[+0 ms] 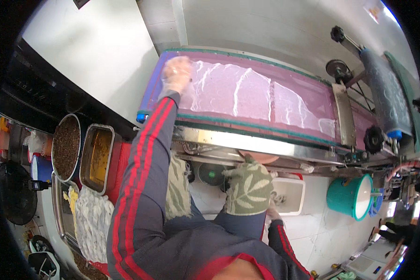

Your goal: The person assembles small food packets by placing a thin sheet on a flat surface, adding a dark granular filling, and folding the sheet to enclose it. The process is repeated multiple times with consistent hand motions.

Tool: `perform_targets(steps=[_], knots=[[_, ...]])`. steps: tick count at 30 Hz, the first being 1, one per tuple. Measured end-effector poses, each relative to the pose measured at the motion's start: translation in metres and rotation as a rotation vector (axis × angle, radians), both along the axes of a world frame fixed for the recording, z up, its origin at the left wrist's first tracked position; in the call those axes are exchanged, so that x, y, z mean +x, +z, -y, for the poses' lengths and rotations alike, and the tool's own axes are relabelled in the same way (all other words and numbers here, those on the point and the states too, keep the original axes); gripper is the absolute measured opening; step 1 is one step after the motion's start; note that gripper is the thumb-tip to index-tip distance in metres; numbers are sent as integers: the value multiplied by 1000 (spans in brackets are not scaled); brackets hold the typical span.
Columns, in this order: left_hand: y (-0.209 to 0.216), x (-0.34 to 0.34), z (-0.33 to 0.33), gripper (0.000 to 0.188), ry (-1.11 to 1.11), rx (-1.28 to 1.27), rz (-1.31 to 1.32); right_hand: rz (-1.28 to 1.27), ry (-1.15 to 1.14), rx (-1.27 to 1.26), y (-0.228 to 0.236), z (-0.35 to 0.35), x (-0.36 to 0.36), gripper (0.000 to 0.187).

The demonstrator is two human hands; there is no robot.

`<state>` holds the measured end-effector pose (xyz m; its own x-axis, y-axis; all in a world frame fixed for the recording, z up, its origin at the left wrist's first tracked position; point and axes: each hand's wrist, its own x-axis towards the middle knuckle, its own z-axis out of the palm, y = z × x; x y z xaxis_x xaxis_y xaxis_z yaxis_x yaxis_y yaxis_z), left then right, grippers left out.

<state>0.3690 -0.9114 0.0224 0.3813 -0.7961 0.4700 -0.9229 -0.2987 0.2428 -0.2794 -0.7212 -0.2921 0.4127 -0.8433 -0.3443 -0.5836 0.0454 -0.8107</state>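
Near the left end of a pink-purple conveyor belt, my left hand in a thin clear glove is closed into a fist, its fingers curled down. It meets the left part of a thin, translucent white wet layer with raised wrinkles that spreads along the belt. What lies inside the fingers is hidden. My right hand, also gloved, hangs low beside my right leg, at the near left corner of a white plastic tub. Its fingers are mostly hidden. Some greyish pieces lie in the tub.
A metal bar and a large roller with black knobs cross the belt's right end. To the left are a bowl of brown bits, a metal pan of yellow liquid and a whitish stringy heap. A green bucket stands right.
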Motion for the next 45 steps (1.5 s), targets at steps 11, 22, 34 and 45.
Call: perform_targets(steps=[11,22,34,45], knots=[[30,1,2,44,-225,153,-165,66,200,146,340,135,105,24],[62,-33,-6,22,-446,189,-903,56,319,-867,371,230,303,79],[134,-41,-107,46,-655,-346,-1524,10,716,-398,371,213,371,31],[35,-79,-93,38,-512,408,-85,317,596,-730,363,262,360,59]])
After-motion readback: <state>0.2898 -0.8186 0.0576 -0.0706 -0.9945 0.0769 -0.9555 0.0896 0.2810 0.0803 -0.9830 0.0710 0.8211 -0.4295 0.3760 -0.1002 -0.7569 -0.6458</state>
